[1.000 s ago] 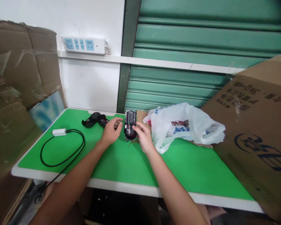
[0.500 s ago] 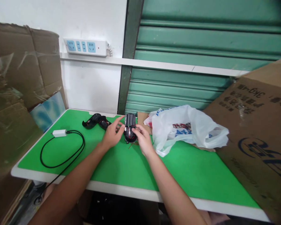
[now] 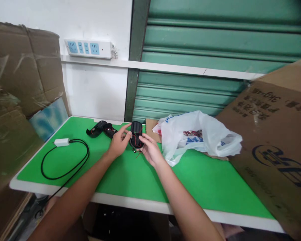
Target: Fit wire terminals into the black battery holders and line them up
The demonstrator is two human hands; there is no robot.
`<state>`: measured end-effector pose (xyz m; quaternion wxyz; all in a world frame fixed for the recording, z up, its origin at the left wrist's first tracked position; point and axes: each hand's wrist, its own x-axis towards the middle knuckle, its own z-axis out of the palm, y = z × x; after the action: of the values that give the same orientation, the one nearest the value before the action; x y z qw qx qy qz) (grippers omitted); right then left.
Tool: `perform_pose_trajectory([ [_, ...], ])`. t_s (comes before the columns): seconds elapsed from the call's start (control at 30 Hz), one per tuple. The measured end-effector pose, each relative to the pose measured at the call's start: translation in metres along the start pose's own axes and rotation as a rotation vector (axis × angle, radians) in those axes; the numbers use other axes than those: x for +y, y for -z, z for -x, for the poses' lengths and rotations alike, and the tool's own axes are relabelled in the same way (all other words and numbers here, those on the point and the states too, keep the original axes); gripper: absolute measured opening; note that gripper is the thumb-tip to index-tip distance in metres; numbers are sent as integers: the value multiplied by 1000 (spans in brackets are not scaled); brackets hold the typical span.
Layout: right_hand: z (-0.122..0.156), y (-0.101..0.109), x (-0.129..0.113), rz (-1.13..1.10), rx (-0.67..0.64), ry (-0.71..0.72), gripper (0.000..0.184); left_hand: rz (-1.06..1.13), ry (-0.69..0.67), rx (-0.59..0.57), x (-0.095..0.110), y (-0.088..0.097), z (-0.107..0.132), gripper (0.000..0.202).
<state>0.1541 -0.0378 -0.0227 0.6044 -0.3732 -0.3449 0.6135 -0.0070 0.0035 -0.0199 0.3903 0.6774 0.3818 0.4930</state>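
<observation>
black device (image 3: 136, 135) turned dark side up since before | left hand (image 3: 118, 144), right hand (image 3: 150, 151) clamped on it

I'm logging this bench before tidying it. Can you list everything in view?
table: one, green top, white edge
black housing: one, red wiring inside, far middle of table
black shell piece: one, on table left of housing
small parts: a few, dark, on table in front of housing
charger with cable: one, white, black cable, table's left
plastic bag: one, white, printed, right of housing
cardboard box: one, brown, right edge
cardboard sheets: brown, taped, left
power strip: one, white, blue sockets, on wall
roller shutter: one, green, behind table
left hand: fingers on housing's left
right hand: fingers on housing's right
</observation>
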Motion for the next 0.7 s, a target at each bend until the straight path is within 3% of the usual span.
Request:
perform_pose_trajectory([
  [0.23, 2, -2, 0, 92, 34, 90, 40, -9, -45, -24, -1, 3, 0, 52],
  [0.43, -8, 9, 6, 172, 171, 139, 40, -11, -76, -86, 1, 2, 2, 50],
  [0.6, -11, 13, 11, 246, 208, 157, 34, -186, -136, 57, 1, 10, 0, 40],
  [0.7, -7, 11, 11, 297, 188, 131, 36, -236, -124, 84, -2, 17, -4, 38],
])
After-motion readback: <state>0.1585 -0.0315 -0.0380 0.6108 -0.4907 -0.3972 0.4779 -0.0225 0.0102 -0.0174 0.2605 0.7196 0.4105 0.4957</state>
